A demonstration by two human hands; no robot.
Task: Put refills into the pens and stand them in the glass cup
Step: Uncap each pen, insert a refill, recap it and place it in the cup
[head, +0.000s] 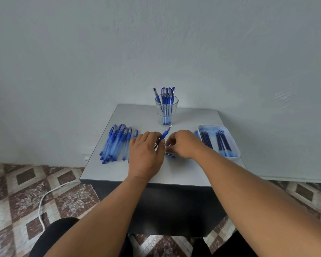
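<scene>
Blue pen (164,135) pinched in left hand (145,151) fingers near table (174,173) centre, tip toward glass cup (166,110) at far edge; right hand (183,143) curled, contents indiscernible. Seat refill fully; align axially; avoid forcing.

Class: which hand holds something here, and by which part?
The left hand grips a blue pen by its lower barrel. The right hand shows nothing clearly held.
</scene>
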